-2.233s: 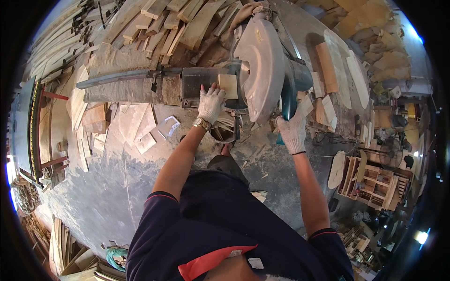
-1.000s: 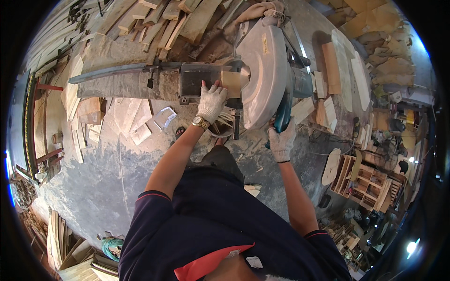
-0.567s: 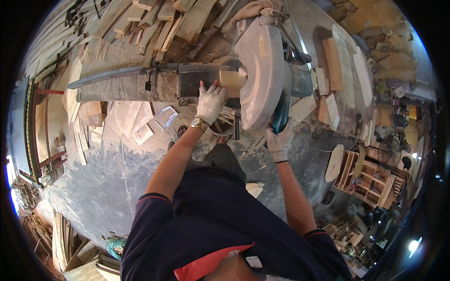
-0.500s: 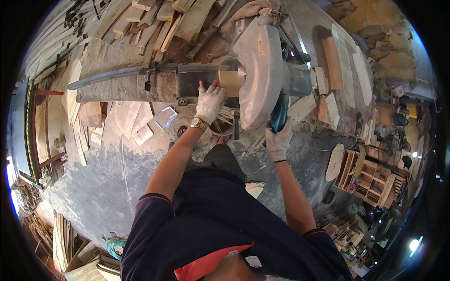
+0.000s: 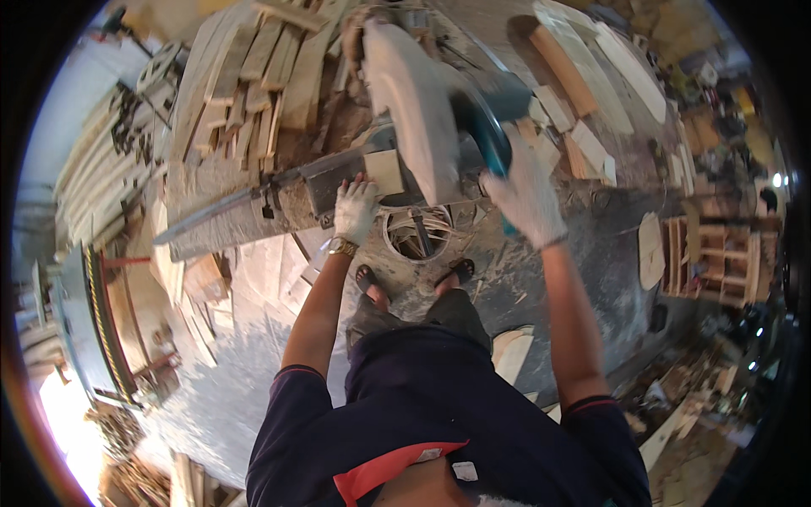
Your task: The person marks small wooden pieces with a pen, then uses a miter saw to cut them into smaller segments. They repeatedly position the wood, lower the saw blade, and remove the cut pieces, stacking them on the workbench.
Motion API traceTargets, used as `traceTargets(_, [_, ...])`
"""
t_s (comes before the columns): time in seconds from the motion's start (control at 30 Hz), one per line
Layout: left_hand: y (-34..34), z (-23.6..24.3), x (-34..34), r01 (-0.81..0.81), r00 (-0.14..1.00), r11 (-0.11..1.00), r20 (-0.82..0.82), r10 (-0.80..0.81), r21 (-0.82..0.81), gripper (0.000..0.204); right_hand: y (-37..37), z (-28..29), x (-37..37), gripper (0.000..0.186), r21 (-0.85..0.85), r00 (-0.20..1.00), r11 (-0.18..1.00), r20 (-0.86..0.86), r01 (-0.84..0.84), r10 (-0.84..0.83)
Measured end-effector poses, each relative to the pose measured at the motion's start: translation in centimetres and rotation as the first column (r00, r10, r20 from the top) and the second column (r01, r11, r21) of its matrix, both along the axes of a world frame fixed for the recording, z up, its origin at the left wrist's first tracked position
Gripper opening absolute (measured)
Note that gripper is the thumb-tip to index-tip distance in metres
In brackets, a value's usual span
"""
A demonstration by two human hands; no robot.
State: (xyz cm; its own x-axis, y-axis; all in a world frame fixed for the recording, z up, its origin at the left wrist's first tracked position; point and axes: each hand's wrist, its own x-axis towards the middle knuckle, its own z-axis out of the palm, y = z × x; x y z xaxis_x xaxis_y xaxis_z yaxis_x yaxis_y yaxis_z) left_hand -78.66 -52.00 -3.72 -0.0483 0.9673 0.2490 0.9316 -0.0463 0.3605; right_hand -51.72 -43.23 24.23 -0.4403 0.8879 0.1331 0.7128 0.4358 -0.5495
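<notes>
My left hand (image 5: 356, 207), in a white work glove, rests with stretched fingers on the saw's dark metal bed (image 5: 325, 182). Its fingertips touch the left edge of a pale wood block (image 5: 384, 171), which lies just left of the miter saw's grey head (image 5: 414, 110). On the saw's right side, my gloved right hand (image 5: 528, 193) is closed around the teal handle (image 5: 486, 135). Both the saw head and this hand are smeared by motion. The blade is hidden behind the guard, and I cannot tell whether it touches the block.
Beneath the bed, a round bin (image 5: 414, 235) holds thin offcuts. Stacked boards (image 5: 262, 68) lie beyond the bed at the left, and long planks (image 5: 583, 76) at the far right. A wooden rack (image 5: 718, 253) stands to the right. My sandalled feet (image 5: 372, 279) are near the bin.
The whole view has shifted and turned. My right hand and the saw handle have moved up and away, with the saw head swinging upward. My left hand stays beside the block.
</notes>
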Motion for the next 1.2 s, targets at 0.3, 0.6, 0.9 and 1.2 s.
traceTargets(0.3, [1.0,2.8,5.7,-0.477,0.876,0.879,0.079,0.476,-0.007,0.063,5.8,6.6,-1.0,0.056,-0.294,0.629,0.881,-0.778,-0.371,0.005])
traceTargets(0.6, [-0.2,3.9,15.6,-0.649,0.48,0.744,0.674,0.561,-0.157,0.07,-7.1,-18.2,29.6,0.06,-0.888,0.463,0.412,-0.283,0.204,-0.84])
traceTargets(0.9, [2.6,5.2,38.5,0.203,0.016,0.927,0.948,0.318,-0.315,0.059,-16.9,-21.3,44.4,0.063,-0.943,0.424,0.26,-0.154,0.205,-0.893])
traceTargets(1.2, [12.2,8.9,57.5,0.803,-0.056,0.586,0.966,0.251,-0.106,0.077,-2.5,-16.9,47.0,0.054,-0.846,0.18,0.525,-0.504,0.096,-0.845])
